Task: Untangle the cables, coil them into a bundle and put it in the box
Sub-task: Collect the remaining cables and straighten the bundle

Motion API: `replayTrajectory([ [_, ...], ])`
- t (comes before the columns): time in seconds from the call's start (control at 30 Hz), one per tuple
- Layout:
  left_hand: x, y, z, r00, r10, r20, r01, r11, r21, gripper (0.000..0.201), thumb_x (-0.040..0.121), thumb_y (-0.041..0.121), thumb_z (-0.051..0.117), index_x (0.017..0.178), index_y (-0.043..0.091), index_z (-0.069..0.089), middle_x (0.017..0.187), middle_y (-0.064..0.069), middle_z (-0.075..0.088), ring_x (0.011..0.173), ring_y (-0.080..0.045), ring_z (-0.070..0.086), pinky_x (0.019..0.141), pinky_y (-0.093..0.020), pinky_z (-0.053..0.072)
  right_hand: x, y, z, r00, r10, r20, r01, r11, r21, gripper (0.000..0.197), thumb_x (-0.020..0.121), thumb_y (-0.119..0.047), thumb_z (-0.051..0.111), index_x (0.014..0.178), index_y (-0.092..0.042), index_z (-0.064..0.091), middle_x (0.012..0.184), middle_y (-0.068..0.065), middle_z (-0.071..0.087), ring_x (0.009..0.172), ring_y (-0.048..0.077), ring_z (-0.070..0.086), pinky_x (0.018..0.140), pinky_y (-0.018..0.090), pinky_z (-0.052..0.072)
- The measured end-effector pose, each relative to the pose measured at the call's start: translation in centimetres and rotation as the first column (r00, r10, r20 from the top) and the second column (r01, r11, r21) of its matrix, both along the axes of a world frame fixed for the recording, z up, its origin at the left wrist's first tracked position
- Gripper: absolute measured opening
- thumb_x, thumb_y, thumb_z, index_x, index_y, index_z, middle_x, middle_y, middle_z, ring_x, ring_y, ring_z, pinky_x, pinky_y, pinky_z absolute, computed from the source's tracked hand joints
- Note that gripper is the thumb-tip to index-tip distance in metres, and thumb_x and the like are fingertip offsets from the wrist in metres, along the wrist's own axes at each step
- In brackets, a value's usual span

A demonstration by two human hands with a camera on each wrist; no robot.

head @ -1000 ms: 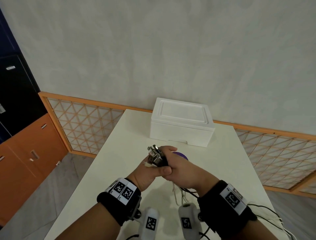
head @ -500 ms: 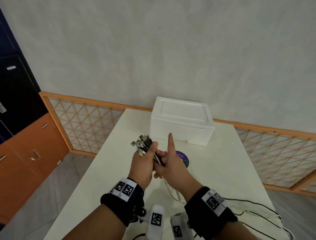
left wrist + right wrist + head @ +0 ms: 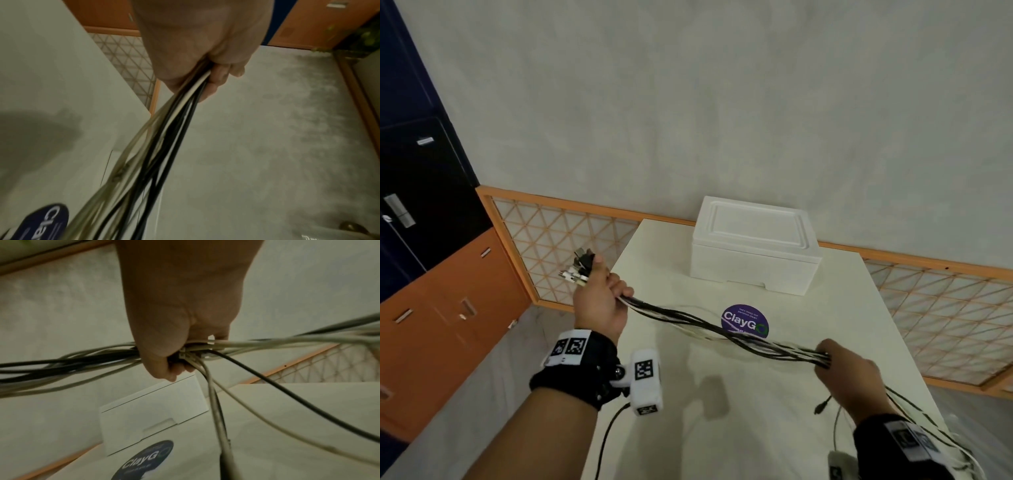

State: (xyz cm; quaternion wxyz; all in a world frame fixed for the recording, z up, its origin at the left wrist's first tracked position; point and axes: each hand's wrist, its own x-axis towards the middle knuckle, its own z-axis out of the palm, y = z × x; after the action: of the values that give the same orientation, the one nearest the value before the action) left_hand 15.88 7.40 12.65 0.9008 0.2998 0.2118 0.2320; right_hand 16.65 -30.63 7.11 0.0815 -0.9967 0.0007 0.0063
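Observation:
Several black and white cables (image 3: pixel 722 330) run in one strand above the white table (image 3: pixel 774 411). My left hand (image 3: pixel 599 298) grips them near their plugs (image 3: pixel 578 270), out past the table's left edge. My right hand (image 3: pixel 849 373) grips the same cables (image 3: pixel 82 363) farther along, at the right side of the table; loose ends (image 3: pixel 267 386) trail down behind it. In the left wrist view the curled fingers (image 3: pixel 218 81) close round the cables (image 3: pixel 164 138). The white foam box (image 3: pixel 753 253) stands at the table's far end with its lid on.
A round purple ClayGo sticker (image 3: pixel 745 321) lies on the table between the box and the cables. An orange lattice fence (image 3: pixel 558 246) runs behind the table. Orange and dark cabinets (image 3: pixel 431 274) stand to the left, across the grey floor (image 3: pixel 267 146).
My hands were together in front of the box, holding the plugs. They have moved apart: the left went left with the plug ends, the right slid back along the cables.

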Motion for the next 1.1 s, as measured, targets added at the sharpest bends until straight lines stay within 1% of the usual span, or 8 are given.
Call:
replayTrajectory([
  [0.13,0.2,-1.8,-0.5,0.998,-0.064,-0.005,0.064,0.998,-0.005,0.034,0.096,0.033,0.053,0.066,0.020,0.043,0.049,0.008,0.029,0.038,-0.006,0.030,0.042,-0.020,0.036,1.1,-1.1,1.2,0.997,-0.065,-0.038,0.054,0.971,-0.234,0.021,0.077,-0.027,0.054,0.097,-0.031,0.050,0.079,-0.011,0.056,0.096,0.014,0.062,0.085,0.036,0.037],
  [0.23,-0.4,-4.8,-0.1,0.989,-0.142,-0.026,0.144,0.983,0.111,0.023,0.097,0.024,0.051,0.075,0.018,0.051,0.045,0.007,0.041,0.041,-0.007,0.042,0.052,-0.025,0.043,1.5,0.8,2.6,0.912,0.014,-0.409,-0.132,0.956,-0.263,0.095,0.063,-0.047,0.078,0.141,-0.029,0.027,0.138,0.000,0.041,0.131,0.024,0.035,0.105,0.059,0.023],
  [0.37,-1.5,-9.0,0.2,0.937,-0.329,-0.116,0.347,0.844,0.409,0.019,0.086,0.036,0.062,0.089,0.019,0.069,0.090,-0.004,0.076,0.093,-0.016,0.068,0.089,-0.032,0.046,0.1,9.9,6.0,0.844,0.515,-0.151,-0.437,0.823,0.364,0.099,0.071,-0.035,0.077,0.149,-0.025,0.017,0.152,-0.003,0.026,0.140,0.016,0.023,0.115,0.032,0.021],
  [0.5,-2.3,-10.3,0.4,0.860,-0.485,-0.157,0.502,0.752,0.427,0.037,0.073,0.044,0.067,0.105,0.028,0.069,0.103,0.011,0.074,0.100,-0.003,0.065,0.083,-0.023,0.047,-2.2,17.2,6.5,0.830,0.546,0.114,-0.418,0.473,0.776,0.072,0.074,-0.009,0.065,0.139,-0.020,0.035,0.132,-0.008,0.053,0.123,0.001,0.049,0.103,0.026,0.043],
  [0.67,-2.6,-8.9,0.6,0.834,-0.536,-0.129,0.526,0.705,0.475,0.035,0.076,0.023,0.071,0.111,0.021,0.065,0.106,0.006,0.073,0.107,-0.008,0.065,0.087,-0.020,0.048,-2.0,17.9,6.4,0.855,0.484,0.183,-0.477,0.600,0.642,0.040,0.093,-0.015,0.047,0.132,-0.019,0.047,0.115,0.000,0.065,0.101,0.015,0.063,0.087,0.034,0.052],
  [0.77,-2.7,-7.8,0.9,0.865,-0.495,0.080,0.456,0.843,0.286,0.051,0.074,0.008,0.074,0.121,0.019,0.056,0.121,-0.010,0.067,0.108,-0.028,0.064,0.099,-0.043,0.048,-2.1,18.3,6.3,0.847,0.507,0.162,-0.508,0.678,0.531,0.030,0.095,-0.030,0.047,0.122,-0.016,0.051,0.104,0.004,0.068,0.093,0.020,0.064,0.078,0.036,0.052],
  [0.87,-2.3,-6.4,2.0,0.897,-0.412,0.159,0.394,0.910,0.131,0.048,0.078,0.039,0.066,0.121,0.018,0.059,0.115,-0.011,0.069,0.089,-0.027,0.066,0.094,-0.047,0.049,-2.0,18.2,6.0,0.862,0.493,0.113,-0.499,0.791,0.353,0.022,0.095,-0.036,0.046,0.091,-0.014,0.047,0.084,0.007,0.062,0.079,0.027,0.060,0.061,0.033,0.039],
  [1.1,-2.4,-8.3,2.2,0.915,-0.369,-0.160,0.384,0.683,0.621,0.026,0.097,0.025,0.052,0.091,0.018,0.076,0.085,-0.003,0.072,0.076,-0.015,0.064,0.068,-0.029,0.050,-2.2,18.4,7.2,0.900,0.419,0.117,-0.434,0.848,0.303,0.015,0.087,-0.024,0.050,0.092,-0.011,0.055,0.084,0.006,0.064,0.076,0.024,0.059,0.059,0.028,0.035],
])
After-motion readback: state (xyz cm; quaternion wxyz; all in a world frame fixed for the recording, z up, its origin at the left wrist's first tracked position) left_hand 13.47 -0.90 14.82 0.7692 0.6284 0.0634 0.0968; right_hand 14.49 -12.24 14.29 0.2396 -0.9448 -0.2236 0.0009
